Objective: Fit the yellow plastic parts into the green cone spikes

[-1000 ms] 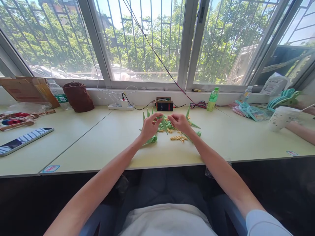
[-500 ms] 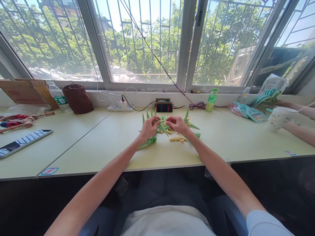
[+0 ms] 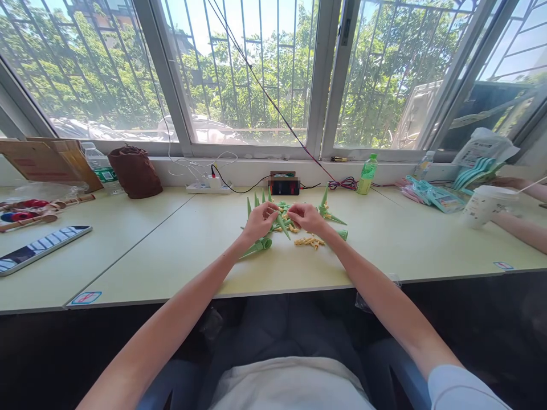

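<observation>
My left hand is closed in a pinch at the top of a pointed green plastic cone, whose tip slants down toward me. Just to its right, my right hand has its fingertips pressed together; what they hold is too small to make out. Several green spikes stand behind my left hand, and more green pieces lie past my right hand. Below my left wrist rests a green hollow cone. Small yellow pieces are heaped in front of my right hand.
A phone leans at the back by a power strip. Green bottle, white cup and teal items stand right, near another person's arms. A brown bag and second phone are left.
Both my hands stay almost where they were, with the green cone still between them. At the far right, the other person's hands and the teal items with the white bag have shifted right.
</observation>
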Tool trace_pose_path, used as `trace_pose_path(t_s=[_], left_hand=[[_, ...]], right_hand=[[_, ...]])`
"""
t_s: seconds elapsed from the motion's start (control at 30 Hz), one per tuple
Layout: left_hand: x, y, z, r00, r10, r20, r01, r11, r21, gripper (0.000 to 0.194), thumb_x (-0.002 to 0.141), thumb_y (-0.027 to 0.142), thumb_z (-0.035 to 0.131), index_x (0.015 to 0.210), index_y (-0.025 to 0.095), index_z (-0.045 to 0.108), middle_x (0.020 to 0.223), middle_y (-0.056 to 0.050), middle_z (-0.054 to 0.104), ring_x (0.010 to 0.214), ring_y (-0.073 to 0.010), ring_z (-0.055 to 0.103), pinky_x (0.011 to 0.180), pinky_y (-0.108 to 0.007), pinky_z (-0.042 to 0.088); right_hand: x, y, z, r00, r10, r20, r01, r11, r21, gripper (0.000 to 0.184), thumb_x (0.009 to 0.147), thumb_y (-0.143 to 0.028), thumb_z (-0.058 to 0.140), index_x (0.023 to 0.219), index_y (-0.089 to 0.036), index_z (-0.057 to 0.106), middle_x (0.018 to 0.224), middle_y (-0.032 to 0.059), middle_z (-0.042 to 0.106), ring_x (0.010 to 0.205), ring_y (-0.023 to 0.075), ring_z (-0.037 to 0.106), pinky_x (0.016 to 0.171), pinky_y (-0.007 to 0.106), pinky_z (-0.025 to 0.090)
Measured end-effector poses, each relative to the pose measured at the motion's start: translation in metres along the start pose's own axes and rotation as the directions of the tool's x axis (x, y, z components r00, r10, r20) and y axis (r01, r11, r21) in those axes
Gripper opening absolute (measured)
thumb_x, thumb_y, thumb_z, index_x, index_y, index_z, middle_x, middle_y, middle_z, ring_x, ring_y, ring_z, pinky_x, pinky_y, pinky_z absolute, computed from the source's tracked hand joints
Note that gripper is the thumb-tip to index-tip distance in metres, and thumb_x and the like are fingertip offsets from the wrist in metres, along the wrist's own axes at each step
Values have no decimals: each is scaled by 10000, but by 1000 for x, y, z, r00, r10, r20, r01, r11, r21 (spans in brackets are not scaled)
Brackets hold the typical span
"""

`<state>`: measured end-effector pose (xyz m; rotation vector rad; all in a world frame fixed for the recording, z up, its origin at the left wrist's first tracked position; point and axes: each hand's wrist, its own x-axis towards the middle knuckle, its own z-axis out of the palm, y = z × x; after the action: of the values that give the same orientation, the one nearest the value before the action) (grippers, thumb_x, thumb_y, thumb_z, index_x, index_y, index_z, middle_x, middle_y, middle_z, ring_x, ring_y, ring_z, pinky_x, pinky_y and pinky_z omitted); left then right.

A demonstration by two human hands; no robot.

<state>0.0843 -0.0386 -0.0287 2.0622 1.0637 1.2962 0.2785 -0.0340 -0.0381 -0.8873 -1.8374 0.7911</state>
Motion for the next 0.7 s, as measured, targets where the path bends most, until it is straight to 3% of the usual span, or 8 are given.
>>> trace_pose_path(t_s=[0.5,0.7], left_hand=[[-5,11,1,998,65,12,-65,990,122,163,834,317,550,905,190,622,727,-14,607,665,-131,555,611,-244,466],[-4,5,1,999,31,23,-35,974,223,144,818,279,528,873,187,624,642,16,571,554,-109,476,556,-239,399]], right_hand=[[0,0,2,996,85,6,-81,969,-232,465,878,-523,484,580,-169,530,420,-25,464,386,97,431,440,234,341],[-3,-3,7,991,134,28,-129,983,-131,262,834,-410,586,740,-165,579,540,-18,566,431,89,471,440,217,369]])
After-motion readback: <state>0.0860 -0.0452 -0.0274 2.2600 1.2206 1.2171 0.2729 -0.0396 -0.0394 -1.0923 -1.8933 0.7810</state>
